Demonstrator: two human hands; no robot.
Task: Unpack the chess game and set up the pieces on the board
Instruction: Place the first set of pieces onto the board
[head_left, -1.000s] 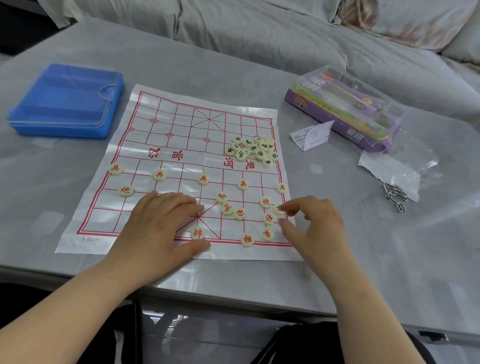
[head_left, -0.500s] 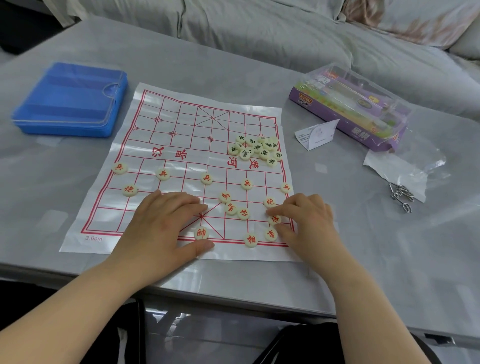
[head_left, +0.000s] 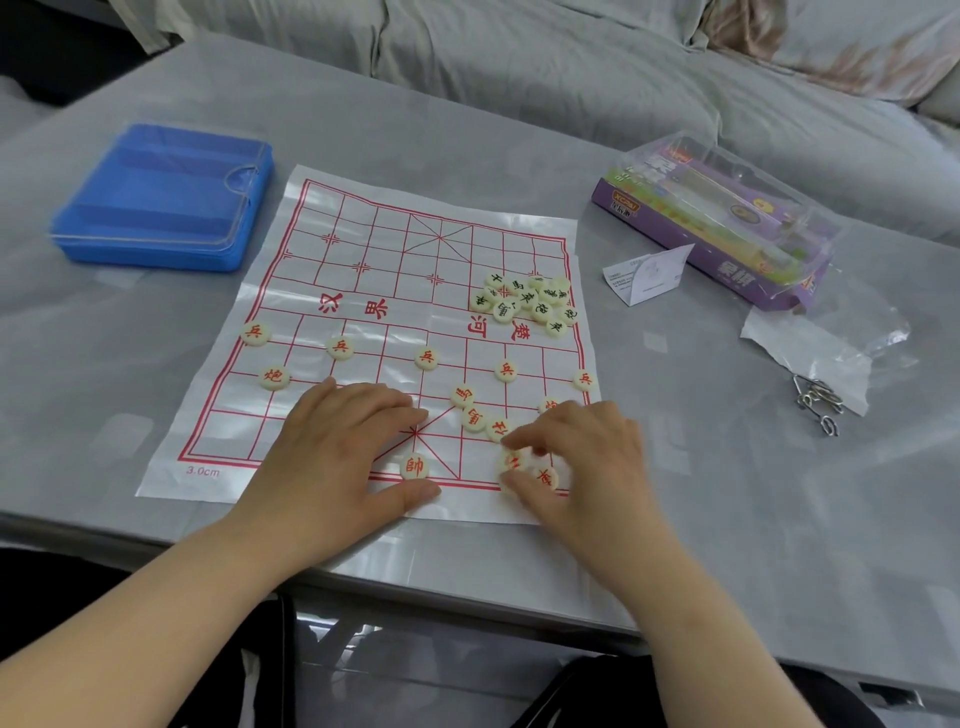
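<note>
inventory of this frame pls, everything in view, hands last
board sheet: one, white with red grid, table centre
red-marked pieces: twelve-plus, cream, sheet's near half
dark-marked pieces: one heap, cream, sheet's right side
case: one, blue with clear lid, far left
game box: one, purple, far right
leaflet: one, white, beside game box
plastic bag: one, clear, right
metal puzzle: one, silver, by plastic bag
table: one, grey
fabric cover: one, grey, behind table
left hand: one, flat on sheet's near edge
right hand: one, pinching held piece, near right corner
</note>
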